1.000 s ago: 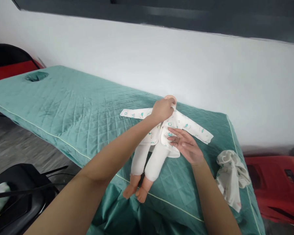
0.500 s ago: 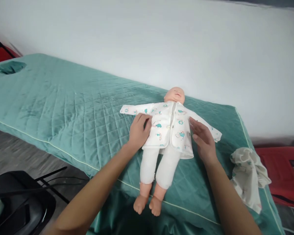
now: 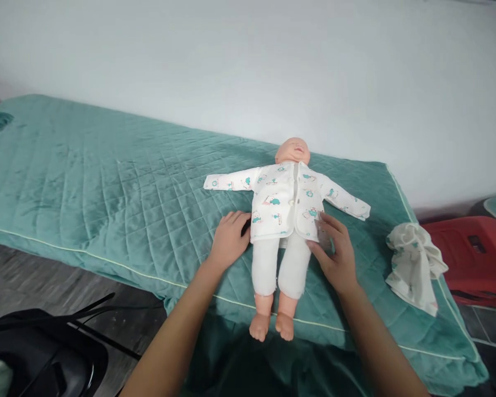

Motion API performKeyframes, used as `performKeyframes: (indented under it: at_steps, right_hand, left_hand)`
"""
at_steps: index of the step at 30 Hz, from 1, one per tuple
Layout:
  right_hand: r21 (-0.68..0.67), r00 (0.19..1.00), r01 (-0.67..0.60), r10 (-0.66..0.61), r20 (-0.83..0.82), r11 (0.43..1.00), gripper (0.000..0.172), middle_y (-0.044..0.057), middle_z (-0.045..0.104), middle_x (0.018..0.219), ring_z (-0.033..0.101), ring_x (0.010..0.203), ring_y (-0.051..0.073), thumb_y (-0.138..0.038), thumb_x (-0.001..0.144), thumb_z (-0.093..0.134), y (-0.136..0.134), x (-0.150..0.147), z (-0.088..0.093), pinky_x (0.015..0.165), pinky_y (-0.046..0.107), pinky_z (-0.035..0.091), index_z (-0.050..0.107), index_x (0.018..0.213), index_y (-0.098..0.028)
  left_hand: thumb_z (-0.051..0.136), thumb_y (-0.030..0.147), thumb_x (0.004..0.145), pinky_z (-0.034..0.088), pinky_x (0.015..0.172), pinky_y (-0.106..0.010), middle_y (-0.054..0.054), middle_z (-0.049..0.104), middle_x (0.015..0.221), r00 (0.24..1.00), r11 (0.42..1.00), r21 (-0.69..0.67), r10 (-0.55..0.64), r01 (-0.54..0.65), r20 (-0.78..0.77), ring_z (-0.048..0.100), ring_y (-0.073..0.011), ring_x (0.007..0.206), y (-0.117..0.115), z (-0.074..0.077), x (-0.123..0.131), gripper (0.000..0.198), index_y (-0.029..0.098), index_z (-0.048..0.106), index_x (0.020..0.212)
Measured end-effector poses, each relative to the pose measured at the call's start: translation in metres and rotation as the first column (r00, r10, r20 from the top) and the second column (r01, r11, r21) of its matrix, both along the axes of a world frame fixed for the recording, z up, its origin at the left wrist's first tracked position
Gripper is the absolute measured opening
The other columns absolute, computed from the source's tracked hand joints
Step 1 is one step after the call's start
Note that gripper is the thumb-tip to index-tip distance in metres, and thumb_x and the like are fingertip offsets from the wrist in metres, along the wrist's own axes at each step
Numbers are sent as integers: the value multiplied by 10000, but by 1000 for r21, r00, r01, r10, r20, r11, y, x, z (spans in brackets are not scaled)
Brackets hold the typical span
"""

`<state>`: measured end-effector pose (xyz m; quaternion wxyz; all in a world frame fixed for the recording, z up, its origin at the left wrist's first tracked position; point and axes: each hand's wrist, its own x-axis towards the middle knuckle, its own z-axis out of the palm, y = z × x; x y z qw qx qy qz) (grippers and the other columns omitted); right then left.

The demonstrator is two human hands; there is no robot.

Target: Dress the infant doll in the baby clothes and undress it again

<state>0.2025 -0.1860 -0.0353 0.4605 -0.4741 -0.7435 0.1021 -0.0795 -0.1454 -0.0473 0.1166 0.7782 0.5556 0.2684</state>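
Observation:
A baby doll (image 3: 296, 151) lies face up on a teal quilted table (image 3: 119, 187), feet toward me. It wears a white printed jacket (image 3: 284, 200) with sleeves spread out and white trousers (image 3: 279, 267). My left hand (image 3: 228, 240) rests on the quilt at the jacket's lower left hem, fingers curled down and touching the cloth. My right hand (image 3: 334, 251) lies on the jacket's lower right corner, fingers stretched out and pressing the fabric flat. Neither hand lifts anything.
A crumpled white printed garment (image 3: 414, 261) lies near the table's right edge. A red stool (image 3: 471, 253) stands on the floor to the right. A black chair (image 3: 41, 353) is at lower left. A white wall runs behind the table.
Both hands have slid down from the doll's collar and chest to the jacket's lower hem. The jacket front now lies closed and smooth. The view shifted, so the doll sits more central.

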Motion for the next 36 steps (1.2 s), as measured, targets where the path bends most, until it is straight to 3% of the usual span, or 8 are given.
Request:
performKeyframes:
  at_steps: [4, 8, 12, 19, 25, 28, 32, 36]
  right_hand:
    - [126, 988, 138, -146, 55, 982, 429, 105, 638, 1209, 621, 1134, 286, -150, 892, 654, -14, -5, -6, 952, 522, 531, 604, 1290, -301]
    - [119, 973, 192, -205, 110, 974, 409, 121, 624, 1187, 604, 1117, 286, -135, 891, 613, -14, -8, -10, 939, 505, 527, 594, 1282, -254]
    - [74, 952, 284, -290, 96, 956, 276, 99, 636, 1075, 613, 1027, 273, -153, 884, 597, -10, -7, -12, 874, 477, 536, 623, 1147, -232]
    - [142, 984, 174, -176, 1, 974, 184, 52, 643, 954, 634, 866, 220, -130, 878, 590, -18, -7, -9, 755, 400, 524, 609, 1013, -254]
    - [205, 979, 205, -198, -56, 957, 167, 29, 619, 897, 621, 829, 207, -116, 866, 590, -19, -5, -9, 730, 385, 521, 594, 972, -245]
    - [221, 983, 184, -179, -44, 958, 229, 62, 635, 991, 630, 932, 233, -115, 863, 603, -17, -6, -8, 805, 431, 543, 604, 1056, -237]
    - [157, 989, 146, -142, -32, 977, 457, 139, 607, 1329, 574, 1247, 302, -150, 896, 599, -13, -11, -4, 1022, 563, 501, 557, 1341, -246]
    - [120, 998, 58, -57, -10, 991, 561, 90, 512, 1529, 492, 1405, 295, -171, 964, 531, -4, -19, -1, 1150, 591, 421, 464, 1501, -323]
  left_hand:
    - [501, 206, 921, 463, 954, -415, -60, 705, 1165, 999, 999, -4, -36, 36, -2, 597, -251, 1081, -14, 1, -2, 241, 222, 653, 1106]
    - [556, 197, 876, 447, 999, -415, -48, 691, 1225, 998, 998, -27, -58, 58, 8, 594, -245, 1151, -27, 1, -3, 235, 229, 661, 1084]
    - [574, 220, 877, 440, 1025, -410, -44, 680, 1264, 998, 998, -36, -59, 59, 13, 596, -240, 1191, -32, -1, -4, 246, 246, 656, 1107]
    - [587, 223, 873, 438, 1028, -415, -45, 683, 1268, 999, 999, -27, -48, 48, -14, 597, -244, 1197, -30, 0, -2, 247, 242, 655, 1109]
    - [575, 237, 893, 433, 976, -435, -53, 684, 1238, 997, 998, -11, -56, 56, -46, 589, -261, 1162, -31, 2, 2, 204, 235, 675, 1071]
    - [570, 232, 904, 425, 958, -437, -57, 683, 1225, 996, 997, 15, -71, 72, -51, 589, -261, 1139, -32, 1, 1, 156, 225, 671, 1023]
    - [552, 220, 919, 424, 932, -427, -53, 687, 1188, 997, 996, 50, -79, 80, -22, 597, -251, 1100, -32, -2, 0, 94, 215, 644, 937]
    - [515, 204, 930, 426, 908, -423, -52, 691, 1157, 996, 994, 73, -85, 85, -7, 597, -244, 1060, -31, -4, -2, 131, 210, 639, 887]
